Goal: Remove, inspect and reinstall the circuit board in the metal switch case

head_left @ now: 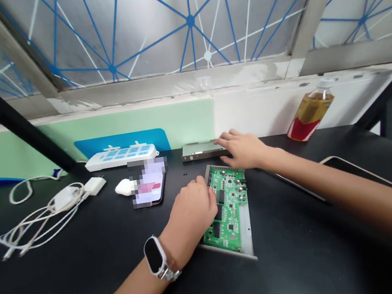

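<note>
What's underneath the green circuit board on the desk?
The green circuit board lies on a grey metal tray, whose bare strip shows along its right and lower edges. The left hand covers the board's left edge, so what lies under there is hidden. The tray sits on the black desk.

- Black table (90, 276): flat, dark top.
- Rear left: white power strip (121, 156), white charger (94, 185), loose white cables (34, 225).
- Centre: white earbud case (124, 187) just beside a phone (149, 187).
- Centre right: green circuit board (227, 208) in a metal tray; grey metal cover (200, 151) behind it.
- Rear right: tilted drink bottle (310, 111).
- Right: tablet (362, 176).
</note>
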The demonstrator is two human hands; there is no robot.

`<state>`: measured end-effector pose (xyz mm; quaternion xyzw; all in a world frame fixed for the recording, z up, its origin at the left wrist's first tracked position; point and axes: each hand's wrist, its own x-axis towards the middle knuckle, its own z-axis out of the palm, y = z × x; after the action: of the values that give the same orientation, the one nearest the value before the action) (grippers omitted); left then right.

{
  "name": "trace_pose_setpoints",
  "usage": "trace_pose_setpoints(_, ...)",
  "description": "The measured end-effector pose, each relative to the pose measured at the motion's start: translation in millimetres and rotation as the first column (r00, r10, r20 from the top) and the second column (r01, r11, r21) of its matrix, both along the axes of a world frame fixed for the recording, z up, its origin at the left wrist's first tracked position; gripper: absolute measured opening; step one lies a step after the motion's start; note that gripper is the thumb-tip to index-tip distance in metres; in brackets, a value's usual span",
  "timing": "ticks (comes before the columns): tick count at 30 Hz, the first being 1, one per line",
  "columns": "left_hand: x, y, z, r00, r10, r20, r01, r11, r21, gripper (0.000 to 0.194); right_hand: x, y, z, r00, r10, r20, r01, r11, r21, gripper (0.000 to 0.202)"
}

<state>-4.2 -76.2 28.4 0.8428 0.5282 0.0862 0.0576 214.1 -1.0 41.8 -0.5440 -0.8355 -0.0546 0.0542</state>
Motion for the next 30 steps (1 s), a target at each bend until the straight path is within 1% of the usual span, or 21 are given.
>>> trace_pose_setpoints(2,-5,5,2.7,0.997,0.031,0.065,-0.029,0.999,-0.026,0.021,-9,24,-0.8,0.998,0.057,-0.012,-0.057,0.997,-0.058,0.053)
trace_pose_setpoints(4,-11,11,5.3,0.980,0.053,0.189,-0.038,0.996,-0.080,0.017,-15,42,-4.5,0.996,0.083,-0.030,-0.086,0.990,-0.109,0.050)
trace_pose_setpoints(5,-14,15,6.0,0.961,0.061,0.271,-0.030,0.992,-0.120,0.019,-17,48,-7.1,0.996,0.085,-0.038,-0.089,0.989,-0.120,0.044)
trace_pose_setpoints(6,-17,18,6.4,0.931,0.076,0.357,-0.019,0.987,-0.161,0.025,-19,51,-9.8,0.995,0.087,-0.047,-0.092,0.988,-0.126,0.040)
trace_pose_setpoints(8,-21,24,6.1,0.849,0.136,0.510,-0.010,0.970,-0.242,0.045,-22,53,-14.1,0.994,0.082,-0.069,-0.089,0.990,-0.112,0.039)
trace_pose_setpoints(10,-22,28,5.7,0.755,0.203,0.624,-0.015,0.956,-0.293,0.058,-22,51,-14.6,0.993,0.070,-0.093,-0.076,0.995,-0.067,0.036)
trace_pose_setpoints(11,-22,29,5.8,0.705,0.226,0.673,-0.010,0.951,-0.309,0.058,-20,49,-12.7,0.992,0.062,-0.110,-0.066,0.997,-0.033,0.032)
trace_pose_setpoints(13,-19,31,7.0,0.596,0.243,0.765,0.046,0.942,-0.334,0.051,-13,44,-4.3,0.987,0.039,-0.157,-0.033,0.998,0.044,0.025)
trace_pose_setpoints(16,-15,31,10.2,0.411,0.270,0.871,0.177,0.913,-0.367,0.040,7,28,17.3,0.950,0.008,-0.312,0.049,0.983,0.176,0.031)
trace_pose_setpoints(17,-13,30,11.0,0.353,0.285,0.891,0.209,0.904,-0.372,0.037,15,20,25.5,0.867,0.027,-0.498,0.108,0.965,0.240,0.030)
trace_pose_setpoints(18,-11,29,11.5,0.303,0.304,0.903,0.232,0.896,-0.379,0.035,22,10,33.5,0.741,0.051,-0.670,0.176,0.947,0.268,0.031)
trace_pose_setpoints(19,-9,27,11.5,0.257,0.326,0.910,0.250,0.887,-0.388,0.034,29,-2,40.5,0.583,0.091,-0.807,0.224,0.937,0.268,0.031)
trace_pose_setpoints(20,-7,25,11.1,0.216,0.353,0.910,0.267,0.875,-0.403,0.034,34,-16,46.2,0.412,0.114,-0.904,0.240,0.943,0.228,0.031)
trace_pose_setpoints(21,-5,23,10.3,0.183,0.384,0.905,0.288,0.859,-0.422,0.035,38,-31,49.9,0.228,0.092,-0.969,0.233,0.962,0.146,0.031)
trace_pose_setpoints(22,-3,21,9.1,0.157,0.417,0.895,0.307,0.841,-0.445,0.037,40,-47,51.4,0.055,0.012,-0.998,0.197,0.980,0.022,0.030)
trace_pose_setpoints(23,0,19,7.5,0.135,0.446,0.885,0.320,0.825,-0.465,0.039,41,-62,50.3,-0.079,-0.088,-0.993,0.144,0.985,-0.098,0.031)
trace_pose_setpoints(24,2,17,5.8,0.118,0.467,0.876,0.327,0.815,-0.479,0.041,41,-77,46.7,-0.170,-0.188,-0.967,0.097,0.974,-0.206,0.033)
trace_pose_setpoints(25,5,15,3.9,0.106,0.478,0.872,0.327,0.811,-0.485,0.042,40,-90,40.9,-0.240,-0.288,-0.927,0.066,0.948,-0.312,0.035)
trace_pose_setpoints(26,7,13,2.1,0.095,0.481,0.871,0.326,0.812,-0.484,0.044,37,-101,33.3,-0.284,-0.389,-0.877,0.009,0.913,-0.408,0.037)
trace_pose_setpoints(28,11,11,-1.2,0.075,0.475,0.877,0.329,0.819,-0.471,0.047,30,-117,15.5,-0.306,-0.544,-0.781,-0.126,0.836,-0.534,0.039)
trace_pose_setpoints(30,13,9,-3.7,0.063,0.459,0.886,0.340,0.825,-0.452,0.047,22,-126,-0.6,-0.327,-0.595,-0.734,-0.173,0.801,-0.573,0.039)
